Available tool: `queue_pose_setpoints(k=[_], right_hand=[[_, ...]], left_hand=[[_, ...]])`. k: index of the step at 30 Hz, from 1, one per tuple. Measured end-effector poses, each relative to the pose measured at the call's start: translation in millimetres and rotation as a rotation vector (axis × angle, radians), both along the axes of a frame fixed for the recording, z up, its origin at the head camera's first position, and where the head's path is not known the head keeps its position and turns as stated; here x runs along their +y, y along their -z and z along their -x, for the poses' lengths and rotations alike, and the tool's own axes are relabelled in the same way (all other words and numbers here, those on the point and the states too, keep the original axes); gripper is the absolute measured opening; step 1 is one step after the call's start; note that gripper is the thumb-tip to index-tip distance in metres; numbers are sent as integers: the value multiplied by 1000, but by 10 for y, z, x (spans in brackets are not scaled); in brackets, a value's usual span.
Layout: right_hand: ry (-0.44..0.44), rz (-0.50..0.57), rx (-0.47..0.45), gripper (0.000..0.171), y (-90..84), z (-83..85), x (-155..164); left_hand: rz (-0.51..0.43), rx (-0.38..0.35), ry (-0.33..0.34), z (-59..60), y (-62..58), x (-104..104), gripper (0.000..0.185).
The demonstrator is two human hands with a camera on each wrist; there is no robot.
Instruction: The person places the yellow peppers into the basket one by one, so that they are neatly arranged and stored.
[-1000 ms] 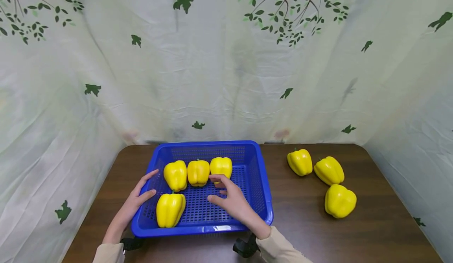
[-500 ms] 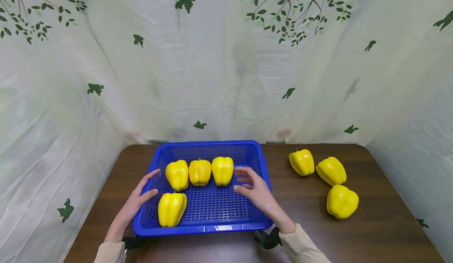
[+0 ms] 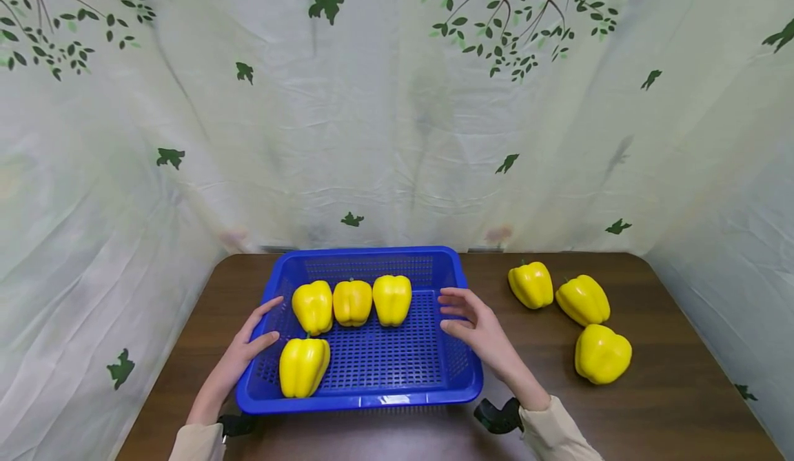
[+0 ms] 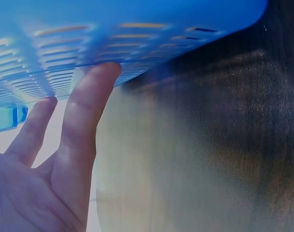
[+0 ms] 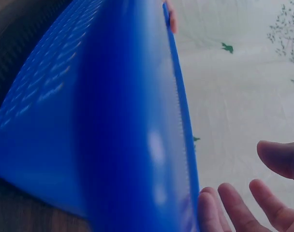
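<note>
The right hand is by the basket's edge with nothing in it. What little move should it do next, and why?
Probably reach right to the nearest yellow pepper on the table. The right hand is open and empty over the blue basket's right rim, four peppers already sit inside, three lie outside, and the left hand rests on the left rim.

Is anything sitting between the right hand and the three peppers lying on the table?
Nothing visible does. The right hand is open over the basket's right rim, and only bare table lies between it and the three loose peppers: the nearest, the next and the front one.
</note>
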State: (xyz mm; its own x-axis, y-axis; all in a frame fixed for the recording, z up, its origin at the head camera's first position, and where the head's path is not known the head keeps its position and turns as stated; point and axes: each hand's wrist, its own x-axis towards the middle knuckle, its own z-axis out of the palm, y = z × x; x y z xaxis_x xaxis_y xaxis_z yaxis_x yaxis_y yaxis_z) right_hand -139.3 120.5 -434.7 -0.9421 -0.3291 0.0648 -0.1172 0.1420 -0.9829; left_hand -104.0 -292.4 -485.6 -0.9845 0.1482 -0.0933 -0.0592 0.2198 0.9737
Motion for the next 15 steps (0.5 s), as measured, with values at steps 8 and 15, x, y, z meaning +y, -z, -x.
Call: queue_pose_setpoints(k=[8,15], right_hand=[[-13,51,40,47,27,7,156],[19,65,60,49,55,25,314]], left_hand=[[2,-26,-13,-13,-10,12,57],[-4,-46,-22,-26,-34,24,58]])
